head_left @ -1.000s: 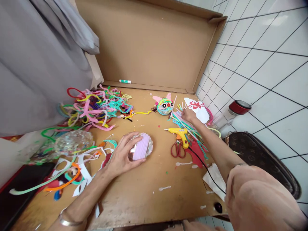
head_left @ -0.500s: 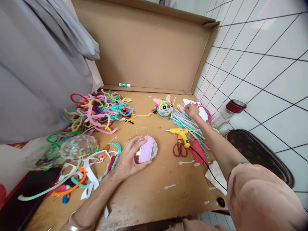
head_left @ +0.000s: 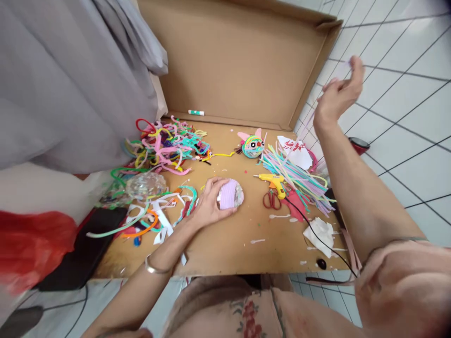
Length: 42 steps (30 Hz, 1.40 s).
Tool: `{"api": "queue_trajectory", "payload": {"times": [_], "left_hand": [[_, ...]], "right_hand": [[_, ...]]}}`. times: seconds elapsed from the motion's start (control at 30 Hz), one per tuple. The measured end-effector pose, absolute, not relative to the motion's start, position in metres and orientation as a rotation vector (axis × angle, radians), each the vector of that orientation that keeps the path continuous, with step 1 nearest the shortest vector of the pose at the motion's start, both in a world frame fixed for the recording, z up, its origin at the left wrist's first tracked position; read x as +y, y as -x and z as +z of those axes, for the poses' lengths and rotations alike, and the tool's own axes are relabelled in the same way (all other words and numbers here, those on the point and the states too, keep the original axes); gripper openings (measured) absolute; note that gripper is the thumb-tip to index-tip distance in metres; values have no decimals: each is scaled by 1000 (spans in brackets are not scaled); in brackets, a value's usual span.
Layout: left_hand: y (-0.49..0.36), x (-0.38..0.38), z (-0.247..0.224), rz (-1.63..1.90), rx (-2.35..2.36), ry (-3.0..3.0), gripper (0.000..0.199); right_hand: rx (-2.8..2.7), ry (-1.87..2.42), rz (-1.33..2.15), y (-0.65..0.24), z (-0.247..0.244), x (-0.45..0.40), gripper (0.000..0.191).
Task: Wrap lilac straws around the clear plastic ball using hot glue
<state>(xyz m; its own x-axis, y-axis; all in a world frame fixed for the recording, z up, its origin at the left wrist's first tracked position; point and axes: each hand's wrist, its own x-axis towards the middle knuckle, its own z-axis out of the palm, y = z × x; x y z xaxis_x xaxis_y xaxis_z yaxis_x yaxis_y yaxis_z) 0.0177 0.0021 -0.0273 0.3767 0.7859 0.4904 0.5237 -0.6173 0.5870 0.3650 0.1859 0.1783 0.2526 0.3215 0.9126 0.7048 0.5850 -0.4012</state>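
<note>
A broad brown cardboard panel closes the back of the scene, a white tiled wall flanks it on the right, and a worn wooden table extends before them. On the table, a tangled heap of multicoloured fuzzy stems lies at the left, and a fanned bundle of straight pastel stems at the right.

The principal change concerns the right hand: half a second ago low at the bundle, it is now raised high before the tiles. This suggests that a single stem has been drawn out to add to the wrapping on the ball. Although blurred, the hand appears pinched narrow on a pale lilac strip, which trails downward toward the bundle.

The left hand remains spread moderately wide, thumb and fingers curved around a clear rounded ball banded in lilac, near the middle of the table. Part of the ball's surface is visibly uncovered.

Between ball and bundle lie a yellow glue gun with a black cord and, just below it, small red-handled scissors.
</note>
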Motion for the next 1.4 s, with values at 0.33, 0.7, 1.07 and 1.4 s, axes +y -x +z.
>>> {"api": "queue_trajectory", "payload": {"times": [0.33, 0.7, 1.07, 1.4], "left_hand": [[-13, 8, -30, 1076, 1108, -2233, 78], [-12, 9, -28, 1147, 1093, -2193, 79], [-12, 11, -37, 1226, 1125, -2289, 85], [-10, 3, -25, 1257, 1169, -2339, 60]], "right_hand": [[-716, 1189, 555, -324, 145, 152, 34], [-801, 908, 944, -207, 14, 44, 20], [-1117, 1171, 637, -164, -31, -2, 29], [-1369, 1194, 527, -163, -35, -9, 28]]}}
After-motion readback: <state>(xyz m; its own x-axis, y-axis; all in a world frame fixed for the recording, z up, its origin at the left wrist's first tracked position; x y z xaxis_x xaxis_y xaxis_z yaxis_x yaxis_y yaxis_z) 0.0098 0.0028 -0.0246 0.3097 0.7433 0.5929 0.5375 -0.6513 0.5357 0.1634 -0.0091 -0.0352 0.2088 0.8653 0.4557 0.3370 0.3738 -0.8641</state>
